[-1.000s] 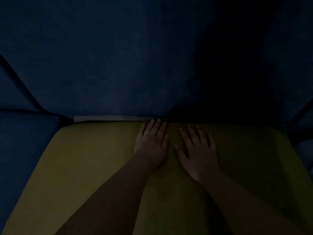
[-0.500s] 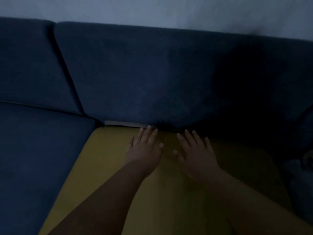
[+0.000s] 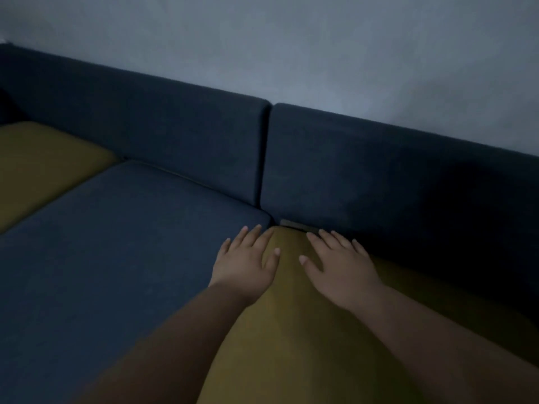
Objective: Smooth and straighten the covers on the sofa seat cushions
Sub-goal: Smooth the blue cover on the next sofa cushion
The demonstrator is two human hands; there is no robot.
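Head view, dim light. Both hands lie palm down at the rear corner of a mustard seat cushion [image 3: 291, 339], with the forearms reaching in from the lower edge.

The left hand [image 3: 245, 265] is released, its fingers straight and slightly spread, grasping nothing. It lies across the seam, with its thumb on the mustard cover and its outer fingers over the blue seat cushion [image 3: 116, 252] that stretches away to its left.

The right hand [image 3: 342, 268] lies just beside the left, parted from it by a narrow band of mustard fabric. It is likewise released, its fingers straight and fanned, flat on the mustard cover.

Just beyond the two sets of fingertips, a short pale strip [image 3: 296, 225] shows where the mustard cushion meets the upholstery behind it; what the strip is cannot be told.

Directly beyond the right hand rises the right back cushion [image 3: 379, 182], dark blue and in deep shadow to that hand's right. Beyond the left hand, behind the blue seat, stands the left back cushion [image 3: 145, 135]. A vertical gap parts the two back cushions, roughly in line with the left hand's fingertips.

Far to the left of the left hand, past the blue seat, a second mustard seat cushion [image 3: 43, 170] lies at the frame's edge. A grey wall [image 3: 291, 53] fills the upper field.
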